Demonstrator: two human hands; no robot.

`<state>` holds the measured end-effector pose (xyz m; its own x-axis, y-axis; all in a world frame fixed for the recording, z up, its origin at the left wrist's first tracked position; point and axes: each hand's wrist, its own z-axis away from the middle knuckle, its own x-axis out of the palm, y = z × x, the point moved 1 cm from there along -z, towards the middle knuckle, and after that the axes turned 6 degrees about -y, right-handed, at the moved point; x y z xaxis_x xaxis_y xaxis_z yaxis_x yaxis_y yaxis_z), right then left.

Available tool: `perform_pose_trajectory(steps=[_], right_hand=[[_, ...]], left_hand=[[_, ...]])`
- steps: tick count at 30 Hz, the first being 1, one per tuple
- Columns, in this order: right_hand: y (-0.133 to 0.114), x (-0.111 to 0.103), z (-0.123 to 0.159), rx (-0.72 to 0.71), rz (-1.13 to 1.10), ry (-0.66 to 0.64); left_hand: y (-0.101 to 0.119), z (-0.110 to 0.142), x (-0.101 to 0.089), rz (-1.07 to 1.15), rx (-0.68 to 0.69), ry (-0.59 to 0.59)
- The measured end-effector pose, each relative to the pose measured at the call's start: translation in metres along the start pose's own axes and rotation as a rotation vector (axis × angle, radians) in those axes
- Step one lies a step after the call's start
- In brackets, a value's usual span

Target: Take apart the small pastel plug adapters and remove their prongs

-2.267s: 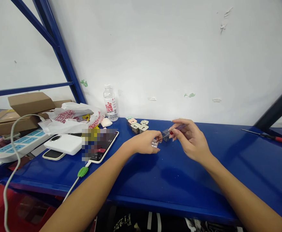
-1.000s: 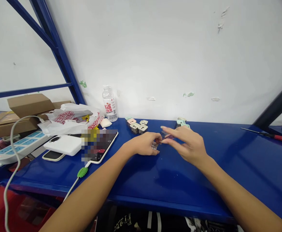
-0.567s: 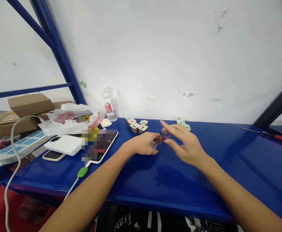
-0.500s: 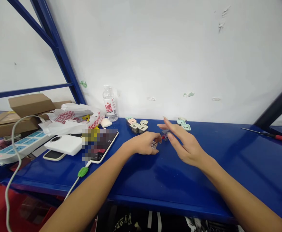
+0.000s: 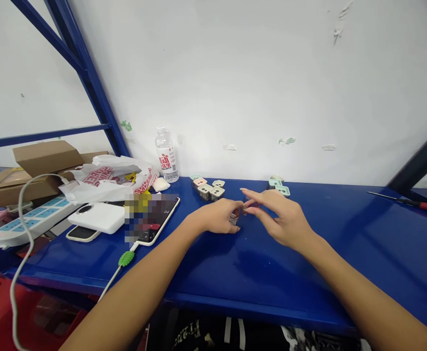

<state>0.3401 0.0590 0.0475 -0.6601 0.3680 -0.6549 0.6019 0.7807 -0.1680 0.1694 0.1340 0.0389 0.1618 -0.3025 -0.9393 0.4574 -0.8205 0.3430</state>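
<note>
Head view: left hand [image 5: 217, 218], fingers [image 5: 235, 207] curled, pinching a small square block [image 5: 233, 219] just above the blue table [image 5: 345, 258]. Right hand [image 5: 284, 219], fingers [image 5: 257, 197] bent close around a small clear piece [image 5: 249, 206], grip hard to tell. Block probably light, stiff, slippery; best held by flat sides.

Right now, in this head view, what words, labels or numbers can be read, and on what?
Clear plastic water bottle: red label, too small to read.
White plastic carrier bag: red lettering, too creased to read.
Black smartphone: small digits, seemingly "04"; the rest pixelated.
Black garment below the blue shelf: white lettering, too blurred.
</note>
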Motion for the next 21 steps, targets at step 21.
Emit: perform_pose_trajectory(steps=[21], right_hand=[[-0.001, 0.0012, -0.0008, 0.063, -0.051, 0.087]], left_hand=[[-0.0013, 0.0014, -0.0055, -0.005, -0.018, 0.014]])
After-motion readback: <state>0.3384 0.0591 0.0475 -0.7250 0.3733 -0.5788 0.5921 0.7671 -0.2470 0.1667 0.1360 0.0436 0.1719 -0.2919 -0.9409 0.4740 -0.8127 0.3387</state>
